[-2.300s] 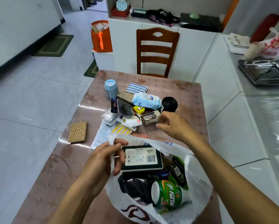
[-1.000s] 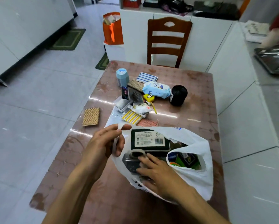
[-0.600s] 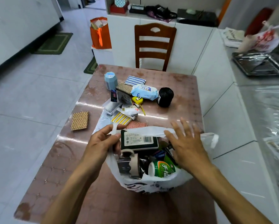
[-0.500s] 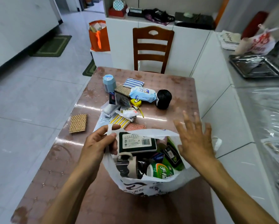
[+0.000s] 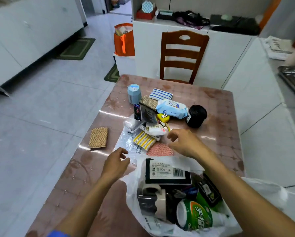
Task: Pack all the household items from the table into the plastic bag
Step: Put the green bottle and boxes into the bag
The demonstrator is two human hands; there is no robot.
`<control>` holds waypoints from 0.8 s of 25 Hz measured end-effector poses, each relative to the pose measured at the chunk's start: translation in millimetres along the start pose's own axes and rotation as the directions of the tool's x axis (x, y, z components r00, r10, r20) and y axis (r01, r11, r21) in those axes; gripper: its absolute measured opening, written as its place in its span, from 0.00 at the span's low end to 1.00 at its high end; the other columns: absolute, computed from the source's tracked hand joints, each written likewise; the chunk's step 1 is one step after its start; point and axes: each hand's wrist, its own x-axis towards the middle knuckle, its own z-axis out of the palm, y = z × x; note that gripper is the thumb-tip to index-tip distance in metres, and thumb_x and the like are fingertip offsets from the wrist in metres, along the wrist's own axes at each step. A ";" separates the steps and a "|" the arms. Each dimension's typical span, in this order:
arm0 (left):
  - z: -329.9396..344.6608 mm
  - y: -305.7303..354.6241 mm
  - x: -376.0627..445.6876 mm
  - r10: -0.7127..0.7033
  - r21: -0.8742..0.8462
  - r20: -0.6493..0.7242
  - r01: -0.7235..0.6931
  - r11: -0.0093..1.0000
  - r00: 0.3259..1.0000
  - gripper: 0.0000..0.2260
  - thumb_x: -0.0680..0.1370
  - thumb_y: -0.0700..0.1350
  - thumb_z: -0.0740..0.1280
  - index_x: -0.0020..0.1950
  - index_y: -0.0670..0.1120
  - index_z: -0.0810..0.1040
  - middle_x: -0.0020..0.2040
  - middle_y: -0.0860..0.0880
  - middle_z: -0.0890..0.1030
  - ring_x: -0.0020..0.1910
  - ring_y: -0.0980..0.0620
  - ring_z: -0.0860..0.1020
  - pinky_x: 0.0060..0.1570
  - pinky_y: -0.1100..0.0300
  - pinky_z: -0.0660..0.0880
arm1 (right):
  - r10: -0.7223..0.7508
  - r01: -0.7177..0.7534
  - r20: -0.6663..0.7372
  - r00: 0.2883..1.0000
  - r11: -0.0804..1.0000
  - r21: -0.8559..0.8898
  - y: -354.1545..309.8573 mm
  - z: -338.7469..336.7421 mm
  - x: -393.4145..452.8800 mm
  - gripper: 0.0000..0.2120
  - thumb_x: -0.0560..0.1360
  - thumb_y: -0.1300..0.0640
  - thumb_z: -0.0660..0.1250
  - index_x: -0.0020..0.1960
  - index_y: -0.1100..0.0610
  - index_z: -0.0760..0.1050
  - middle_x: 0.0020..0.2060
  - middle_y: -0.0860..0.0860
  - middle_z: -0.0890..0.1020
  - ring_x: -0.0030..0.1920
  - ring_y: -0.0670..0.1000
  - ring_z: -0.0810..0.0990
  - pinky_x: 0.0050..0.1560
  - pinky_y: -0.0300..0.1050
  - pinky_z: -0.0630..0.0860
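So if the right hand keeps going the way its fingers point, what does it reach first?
Probably the white packet just beyond the right hand, with the yellow tape measure behind; depth is uncertain.

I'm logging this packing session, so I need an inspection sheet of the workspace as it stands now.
Surface: pink patterned table, glossy, with glare.
Job's things: white plastic bag open at the near edge, holding a barcoded box, tape roll and green bottle. Unpacked: wipes pack, black spool, blue canister, striped cloth, woven pad, yellow tape measure.
Clutter: small packets piled mid-table.
Grippers: left hand beside the bag, holding nothing; right hand over the pile, empty.
Cables: nothing seen.
Surroundings: wooden chair, orange bag, white cabinets.
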 end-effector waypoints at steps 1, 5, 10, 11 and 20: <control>10.7 -3.8 19.0 0.034 0.081 0.043 -0.037 0.996 0.998 0.11 0.75 0.44 0.69 0.57 0.49 0.76 0.53 0.48 0.80 0.47 0.48 0.79 0.46 0.52 0.78 | 0.024 -0.024 0.032 0.999 1.000 -0.014 3.3 5.6 19.4 0.13 0.70 0.55 0.68 0.54 0.51 0.79 0.53 0.49 0.83 0.50 0.51 0.80 0.52 0.51 0.79; 48.4 2.5 93.4 -0.033 0.019 0.024 0.032 0.999 0.999 0.24 0.73 0.53 0.70 0.68 0.49 0.70 0.62 0.47 0.78 0.59 0.43 0.77 0.55 0.46 0.77 | 0.120 -0.096 0.163 0.979 0.984 -0.149 24.0 38.9 83.6 0.15 0.70 0.55 0.70 0.57 0.54 0.77 0.55 0.54 0.82 0.52 0.54 0.80 0.53 0.50 0.78; 82.7 -0.7 147.3 -0.269 -0.100 0.028 0.270 0.958 0.963 0.21 0.70 0.57 0.73 0.58 0.50 0.74 0.54 0.51 0.81 0.53 0.46 0.79 0.63 0.43 0.70 | 0.298 -0.166 0.289 0.910 0.900 -0.403 47.7 90.8 126.2 0.32 0.64 0.53 0.75 0.64 0.52 0.68 0.59 0.54 0.78 0.57 0.57 0.78 0.57 0.52 0.75; 84.2 0.0 148.0 -0.307 -0.163 0.037 0.309 0.937 0.951 0.16 0.71 0.53 0.73 0.55 0.47 0.77 0.50 0.50 0.82 0.47 0.47 0.80 0.56 0.48 0.75 | 0.302 -0.140 0.272 0.914 0.862 -0.486 51.6 101.1 129.9 0.33 0.64 0.54 0.74 0.65 0.52 0.66 0.59 0.54 0.77 0.59 0.58 0.77 0.59 0.55 0.73; 7.2 19.0 82.9 -0.282 -0.550 0.131 0.307 0.776 0.950 0.05 0.73 0.40 0.67 0.46 0.39 0.76 0.33 0.45 0.83 0.28 0.49 0.79 0.31 0.58 0.71 | 0.145 -0.059 0.260 0.955 0.949 -0.311 45.0 72.6 126.3 0.03 0.69 0.57 0.66 0.40 0.52 0.72 0.46 0.53 0.82 0.47 0.57 0.79 0.38 0.42 0.69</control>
